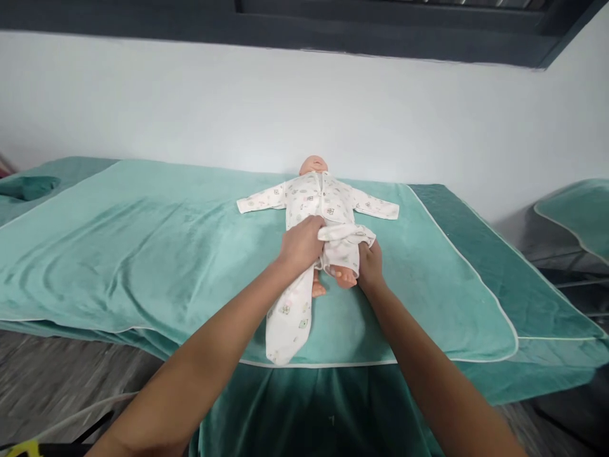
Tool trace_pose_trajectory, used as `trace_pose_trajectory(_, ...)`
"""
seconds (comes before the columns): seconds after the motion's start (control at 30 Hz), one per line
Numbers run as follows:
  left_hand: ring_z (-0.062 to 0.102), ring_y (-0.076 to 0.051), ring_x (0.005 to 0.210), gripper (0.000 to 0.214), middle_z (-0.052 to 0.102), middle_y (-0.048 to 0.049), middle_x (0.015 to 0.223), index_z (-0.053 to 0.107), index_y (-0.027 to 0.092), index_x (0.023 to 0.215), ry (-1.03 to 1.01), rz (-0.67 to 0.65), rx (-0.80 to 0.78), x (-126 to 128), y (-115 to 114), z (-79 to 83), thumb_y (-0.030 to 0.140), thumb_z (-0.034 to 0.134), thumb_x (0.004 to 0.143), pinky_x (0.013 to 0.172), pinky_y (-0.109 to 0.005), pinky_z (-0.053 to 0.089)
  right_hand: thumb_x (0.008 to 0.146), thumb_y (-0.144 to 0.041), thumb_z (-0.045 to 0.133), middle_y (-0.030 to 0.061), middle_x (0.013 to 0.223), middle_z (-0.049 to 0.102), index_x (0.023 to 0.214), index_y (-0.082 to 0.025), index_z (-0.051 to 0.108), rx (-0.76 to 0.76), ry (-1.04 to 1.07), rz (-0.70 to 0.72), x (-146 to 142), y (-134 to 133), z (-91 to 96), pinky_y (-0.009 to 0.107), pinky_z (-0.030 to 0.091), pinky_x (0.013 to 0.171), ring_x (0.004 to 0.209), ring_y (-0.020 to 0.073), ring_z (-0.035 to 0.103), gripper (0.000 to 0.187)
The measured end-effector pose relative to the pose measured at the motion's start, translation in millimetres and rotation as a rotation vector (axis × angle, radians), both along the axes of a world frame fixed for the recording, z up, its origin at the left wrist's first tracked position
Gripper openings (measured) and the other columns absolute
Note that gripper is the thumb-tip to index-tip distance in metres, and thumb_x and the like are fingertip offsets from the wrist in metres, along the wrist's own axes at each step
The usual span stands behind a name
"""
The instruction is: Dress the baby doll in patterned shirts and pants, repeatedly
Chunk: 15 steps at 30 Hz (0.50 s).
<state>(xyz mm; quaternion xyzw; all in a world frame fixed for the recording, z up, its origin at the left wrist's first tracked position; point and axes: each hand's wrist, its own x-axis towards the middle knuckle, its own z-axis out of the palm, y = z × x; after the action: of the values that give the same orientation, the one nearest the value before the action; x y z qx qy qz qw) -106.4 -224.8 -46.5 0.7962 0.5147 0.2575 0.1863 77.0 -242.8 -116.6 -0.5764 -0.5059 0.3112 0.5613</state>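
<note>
A baby doll (pixel 313 164) lies on its back on a teal towel (pixel 143 254), head toward the wall. It wears a white printed sleepsuit (pixel 318 200) with sleeves spread out. My left hand (pixel 301 244) is closed on bunched sleepsuit fabric at the doll's waist. My right hand (pixel 370 262) grips the gathered right trouser leg beside the doll's bare foot (pixel 346 277). The empty left trouser leg (pixel 288 320) hangs toward the towel's front edge, with the other bare foot beside it.
The towel covers a padded table with a darker teal sheet (pixel 499 266) beneath. A small teal pillow (pixel 28 187) sits far left. Another teal-covered surface (pixel 578 216) stands at the right. A white wall runs behind; grey flooring lies below.
</note>
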Motion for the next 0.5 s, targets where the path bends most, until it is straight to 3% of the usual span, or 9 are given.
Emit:
trace_pose_trajectory(0.1, 0.063, -0.024, 0.098, 0.007, 0.07, -0.0056, 0.103, 0.059, 0.022, 0.091, -0.174, 0.066, -0.038, -2, 9, -1.2, 0.021, 0.052, 0.089, 0.078, -0.032, 0.043, 0.084, -0.039, 0.045, 0.006, 0.1, 0.066, 0.092, -0.024, 0.055, 0.046, -0.094, -0.093, 1, 9, 2.9, 0.038, 0.046, 0.091, 0.098, 0.0239, 0.057, 0.019)
trace_pose_trajectory(0.17, 0.062, -0.021, 0.092, 0.008, 0.068, -0.0026, 0.096, 0.06, 0.021, 0.09, -0.381, -0.014, -0.185, -13, 11, -2.3, 0.023, 0.062, 0.083, 0.078, -0.03, 0.043, 0.081, -0.038, 0.051, 0.0032, 0.093, 0.065, 0.089, -0.025, 0.055, 0.015, -0.116, -0.044, 5, 10, 7.9, 0.037, 0.047, 0.087, 0.092, 0.0225, 0.057, 0.015)
trace_pose_trajectory(0.27, 0.059, -0.016, 0.082, 0.023, 0.063, 0.0014, 0.087, 0.06, 0.018, 0.089, -0.686, -0.187, -0.465, -35, 7, -3.1, 0.031, 0.074, 0.075, 0.073, -0.026, 0.042, 0.076, -0.035, 0.064, 0.002, 0.1, 0.065, 0.098, -0.024, 0.061, 0.019, -0.149, 0.109, 9, 1, 27.0, 0.036, 0.047, 0.089, 0.096, 0.0221, 0.058, 0.025)
trace_pose_trajectory(0.33, 0.057, -0.013, 0.074, 0.028, 0.06, 0.0033, 0.082, 0.059, 0.018, 0.086, -0.855, -0.229, -0.596, -44, 2, -2.0, 0.032, 0.078, 0.072, 0.067, -0.024, 0.041, 0.076, -0.037, 0.07, 0.003, 0.111, 0.065, 0.108, -0.024, 0.065, 0.035, -0.215, 0.272, 5, -7, 48.5, 0.035, 0.046, 0.094, 0.106, 0.0232, 0.058, 0.034)
trace_pose_trajectory(0.43, 0.055, -0.01, 0.067, 0.033, 0.059, 0.0045, 0.077, 0.056, 0.018, 0.084, -1.046, -0.252, -0.656, -42, -5, 3.9, 0.028, 0.082, 0.067, 0.064, -0.023, 0.043, 0.078, -0.044, 0.077, 0.0038, 0.112, 0.068, 0.113, -0.025, 0.068, -0.054, -0.31, 0.484, -12, -13, 84.4, 0.034, 0.047, 0.088, 0.105, 0.0248, 0.06, 0.041)
trace_pose_trajectory(0.5, 0.056, -0.01, 0.065, 0.033, 0.059, 0.0045, 0.075, 0.055, 0.018, 0.083, -1.108, -0.251, -0.651, -34, -7, 9.9, 0.027, 0.082, 0.067, 0.062, -0.023, 0.044, 0.076, -0.049, 0.079, 0.0033, 0.104, 0.071, 0.107, -0.024, 0.07, -0.113, -0.32, 0.53, -25, -11, 101.7, 0.032, 0.048, 0.079, 0.097, 0.0242, 0.063, 0.041)
